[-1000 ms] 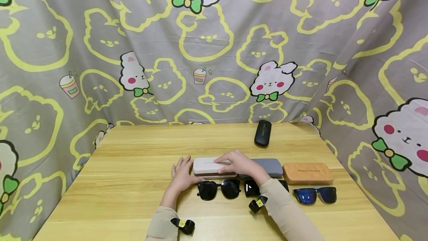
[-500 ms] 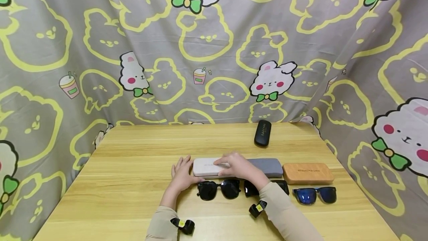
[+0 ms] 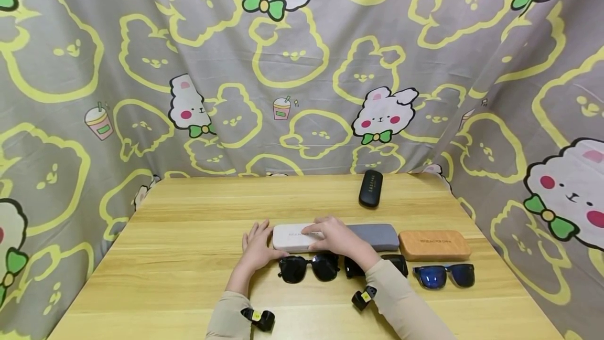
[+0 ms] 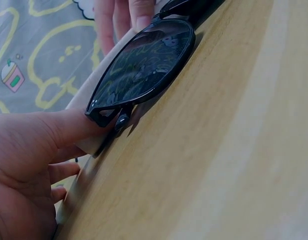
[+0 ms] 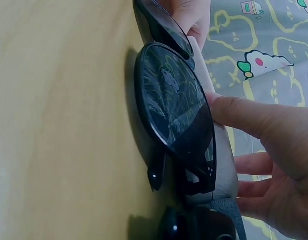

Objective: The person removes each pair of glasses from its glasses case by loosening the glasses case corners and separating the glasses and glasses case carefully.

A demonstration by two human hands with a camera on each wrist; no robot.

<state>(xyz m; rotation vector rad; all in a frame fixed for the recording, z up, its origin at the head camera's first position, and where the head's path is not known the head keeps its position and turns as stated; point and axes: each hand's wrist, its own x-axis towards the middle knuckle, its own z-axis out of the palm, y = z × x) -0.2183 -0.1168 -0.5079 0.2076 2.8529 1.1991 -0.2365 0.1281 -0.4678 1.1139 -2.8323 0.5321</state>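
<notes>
A white glasses case (image 3: 284,236) lies lid down in the middle of the table. My right hand (image 3: 338,239) rests over its right part, fingers on the lid and thumb at the front edge. At the case's left end, my left hand (image 3: 256,248) has its fingers spread and its thumb touching the front corner. Black sunglasses (image 3: 293,269) lie directly in front of the case; their dark lens (image 5: 173,100) stands close before my right thumb in the right wrist view. From the left wrist view, my left thumb (image 4: 76,125) reaches behind the frame's outer corner.
A blue-grey glasses case (image 3: 377,235) adjoins on the right, with dark sunglasses (image 3: 396,264) in front, partly hidden by my right arm. Farther right are an orange case (image 3: 435,245) and blue-lensed sunglasses (image 3: 432,277). A black case (image 3: 370,189) lies at the back, near the patterned curtain (image 3: 292,135).
The white case's lid has come down, and the dark gap along its front is gone. My right hand has sunk slightly with it; my left hand has stayed in place.
</notes>
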